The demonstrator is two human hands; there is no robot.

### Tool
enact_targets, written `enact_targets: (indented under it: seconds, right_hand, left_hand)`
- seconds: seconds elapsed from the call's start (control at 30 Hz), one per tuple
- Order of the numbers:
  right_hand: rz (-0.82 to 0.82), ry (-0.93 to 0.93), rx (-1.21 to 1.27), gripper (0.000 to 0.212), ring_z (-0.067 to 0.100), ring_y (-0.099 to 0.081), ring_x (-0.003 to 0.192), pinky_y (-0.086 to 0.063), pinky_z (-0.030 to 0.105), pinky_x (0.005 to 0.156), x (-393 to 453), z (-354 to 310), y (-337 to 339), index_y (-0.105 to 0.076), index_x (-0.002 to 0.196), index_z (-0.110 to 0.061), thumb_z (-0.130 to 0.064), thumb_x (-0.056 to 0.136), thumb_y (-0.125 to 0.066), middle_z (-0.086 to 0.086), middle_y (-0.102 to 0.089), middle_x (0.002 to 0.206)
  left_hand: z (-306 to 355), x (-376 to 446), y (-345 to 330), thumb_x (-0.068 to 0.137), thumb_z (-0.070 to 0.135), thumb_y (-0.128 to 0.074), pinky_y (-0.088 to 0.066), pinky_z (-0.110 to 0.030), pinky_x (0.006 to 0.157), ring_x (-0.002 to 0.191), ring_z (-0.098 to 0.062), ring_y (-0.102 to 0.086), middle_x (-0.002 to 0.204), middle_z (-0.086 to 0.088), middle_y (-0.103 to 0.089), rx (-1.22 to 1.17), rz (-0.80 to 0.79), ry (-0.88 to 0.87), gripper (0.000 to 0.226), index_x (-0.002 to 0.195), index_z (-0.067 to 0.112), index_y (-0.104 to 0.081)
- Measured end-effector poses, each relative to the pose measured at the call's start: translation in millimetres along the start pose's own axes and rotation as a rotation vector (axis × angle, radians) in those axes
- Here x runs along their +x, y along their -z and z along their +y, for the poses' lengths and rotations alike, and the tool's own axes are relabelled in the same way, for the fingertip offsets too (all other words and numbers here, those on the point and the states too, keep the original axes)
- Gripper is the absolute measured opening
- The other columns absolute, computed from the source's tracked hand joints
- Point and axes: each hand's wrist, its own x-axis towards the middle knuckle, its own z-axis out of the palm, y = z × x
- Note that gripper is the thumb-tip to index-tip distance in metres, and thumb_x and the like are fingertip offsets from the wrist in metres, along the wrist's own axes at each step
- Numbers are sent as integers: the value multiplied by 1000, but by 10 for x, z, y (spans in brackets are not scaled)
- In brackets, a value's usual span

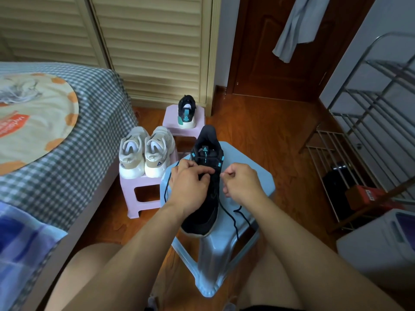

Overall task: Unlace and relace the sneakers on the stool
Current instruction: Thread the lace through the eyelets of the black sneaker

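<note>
Blue stool [253, 176]: black sneaker [205, 212] lies along its middle, toe toward the near edge. Left hand [190, 185] pinches the lace [233, 218] over the eyelets; right hand [241, 184] is curled, apparently pinching the other end. Sneaker looks light and soft; lace limp and thin, best taken near its tip.
</note>
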Motion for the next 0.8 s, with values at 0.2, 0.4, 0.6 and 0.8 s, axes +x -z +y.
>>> enact_targets:
  seconds: [0.2, 0.4, 0.6, 0.8]
  right_hand:
    - [95, 147, -271, 17, 25, -61, 81, -49, 33, 68, -58, -62, 24, -64, 85, -19, -27, 99, -58, 1, -64, 83]
    - [173, 140, -355, 17, 30, -59, 84, -39, 31, 65, -53, -28, 23, -64, 94, -14, -26, 100, -55, 4, -59, 85]
    - [116, 130, -178, 20, 23, -66, 74, -57, 39, 65, 30, 47, 24, -63, 77, -21, -20, 96, -62, 0, -64, 75]
    - [-42, -29, 239, 15, 29, -71, 85, -62, 45, 76, 29, 42, 31, -65, 87, -13, -9, 100, -56, 13, -71, 92]
  left_hand:
    - [68, -85, -125, 99, 32, -54, -22, -39, 116, 122, -19, -31, 118, 9, -37, 71, 4, 41, 34, 131, 40, -64]
    - [104, -113, -164, 99, 36, -54, -21, -40, 116, 120, -16, -27, 117, 10, -33, 101, -29, 27, 39, 137, 43, -58]
    - [122, -95, -131, 97, 32, -56, -19, -40, 118, 123, -18, -29, 117, 10, -34, 65, -20, 70, 35, 131, 42, -62]
    - [347, -105, -240, 94, 41, -64, -17, -45, 120, 135, -22, -25, 129, 7, -34, -38, 42, 282, 37, 131, 37, -63]
